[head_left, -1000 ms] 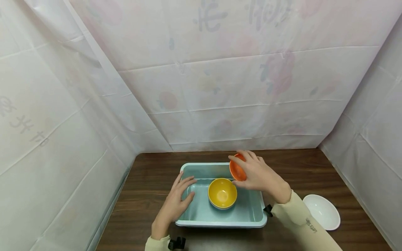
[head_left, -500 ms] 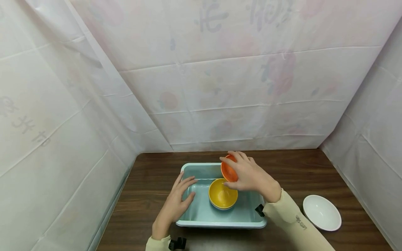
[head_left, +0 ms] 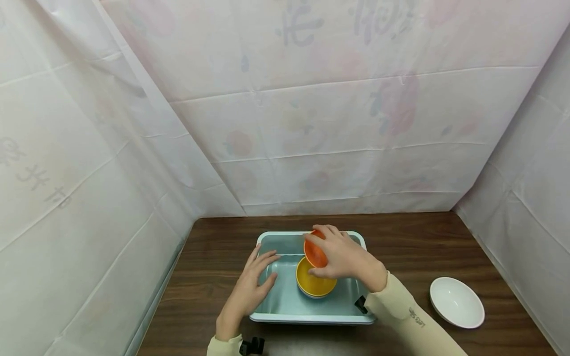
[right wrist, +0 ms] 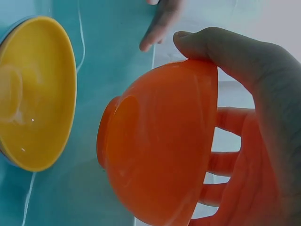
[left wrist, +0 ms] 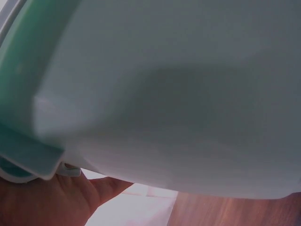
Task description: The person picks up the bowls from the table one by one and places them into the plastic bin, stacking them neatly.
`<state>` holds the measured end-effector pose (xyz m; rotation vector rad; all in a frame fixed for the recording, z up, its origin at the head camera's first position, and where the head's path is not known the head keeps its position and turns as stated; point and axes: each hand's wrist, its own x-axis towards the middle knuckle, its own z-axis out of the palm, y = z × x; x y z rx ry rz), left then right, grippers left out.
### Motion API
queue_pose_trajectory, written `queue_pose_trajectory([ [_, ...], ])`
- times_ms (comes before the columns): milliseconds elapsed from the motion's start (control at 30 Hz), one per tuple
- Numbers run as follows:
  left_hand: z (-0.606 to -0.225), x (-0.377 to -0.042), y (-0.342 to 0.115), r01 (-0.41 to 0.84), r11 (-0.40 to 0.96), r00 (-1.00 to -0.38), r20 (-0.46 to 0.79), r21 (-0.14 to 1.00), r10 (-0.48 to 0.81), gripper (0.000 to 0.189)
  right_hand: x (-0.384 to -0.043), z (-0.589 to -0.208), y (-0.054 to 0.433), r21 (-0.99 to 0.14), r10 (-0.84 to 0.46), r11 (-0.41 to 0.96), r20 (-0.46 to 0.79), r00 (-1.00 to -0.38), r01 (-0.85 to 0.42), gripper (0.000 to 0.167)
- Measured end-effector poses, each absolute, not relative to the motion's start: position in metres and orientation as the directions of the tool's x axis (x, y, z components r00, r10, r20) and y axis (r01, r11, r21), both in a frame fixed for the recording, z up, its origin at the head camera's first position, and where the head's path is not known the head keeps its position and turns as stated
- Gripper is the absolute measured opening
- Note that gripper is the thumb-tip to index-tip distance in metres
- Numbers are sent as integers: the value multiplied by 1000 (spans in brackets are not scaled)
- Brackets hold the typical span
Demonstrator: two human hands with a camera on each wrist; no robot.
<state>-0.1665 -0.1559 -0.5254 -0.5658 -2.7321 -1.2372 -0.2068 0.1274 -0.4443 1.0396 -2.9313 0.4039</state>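
My right hand (head_left: 345, 253) holds an orange bowl (head_left: 314, 254) by its rim, thumb on one side and fingers on the other. The bowl is tilted in the air, its foot toward a yellow bowl (head_left: 318, 287). In the right wrist view a gap shows between the orange bowl (right wrist: 155, 141) and the yellow one (right wrist: 42, 99). The yellow bowl sits on a paler bowl, mostly hidden, inside a light blue tub (head_left: 311, 319). At the tub's left side my left hand (head_left: 247, 289) rests with fingers spread over the rim.
A white bowl (head_left: 457, 302) stands on the dark wooden table (head_left: 213, 262) to the right of the tub. Pale printed sheets (head_left: 311, 123) hang behind the table and along both sides.
My right hand has carried the orange bowl leftward and a little lower, from the tub's back right to over the yellow bowl. The left hand has stayed in place.
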Motion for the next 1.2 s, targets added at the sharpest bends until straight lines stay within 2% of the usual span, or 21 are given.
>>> queue_pose_trajectory([
  [533, -526, -165, -156, 403, 598, -914, 269, 693, 304, 40, -207, -453, 115, -255, -652, 731, 11, -758, -632, 78],
  [1200, -523, -166, -155, 388, 588, -919, 256, 710, 299, 40, -210, -463, 110, -272, -662, 729, -46, -748, -629, 80],
])
